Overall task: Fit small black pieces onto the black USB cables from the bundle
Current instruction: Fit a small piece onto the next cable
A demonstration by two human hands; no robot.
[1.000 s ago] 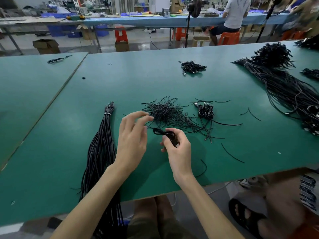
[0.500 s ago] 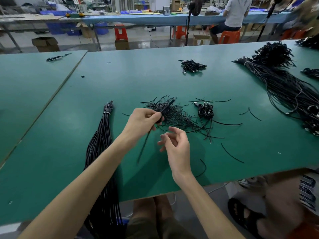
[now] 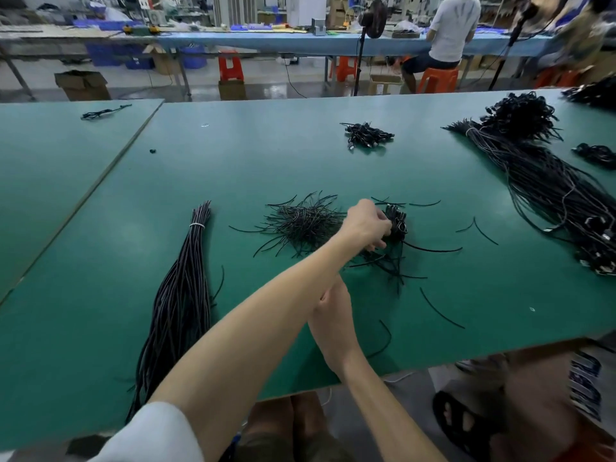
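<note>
The coils [image 3: 398, 221] are a small heap of black cable wound into loops, near the middle of the desk [image 3: 300, 155]. The left grip [image 3: 365, 226] reaches across to them, and its bent fingers pinch the near side of the heap. Just left of the coils lies a messy pile of pieces [image 3: 305, 221], short, thin and black like little sticks. A few more lie loose around it.

The right grip [image 3: 333, 308] is closer to the person, half hidden under the left arm. I cannot tell if it is open or holds anything.

Well to the left lies the bundle [image 3: 185, 295]. It is made of long black cables side by side, held by a white tie [image 3: 196, 225], and it runs to the near edge.

The desk is flat and green. A big heap [image 3: 540, 181] of long cables lies on its right side.

Behind is a shiny floor with a long blue bench [image 3: 266, 45], an orange stool [image 3: 230, 66], a brown box [image 3: 83, 85] and a fan [image 3: 375, 13]. A person [image 3: 453, 31] in a white shirt sits there, back turned.
</note>
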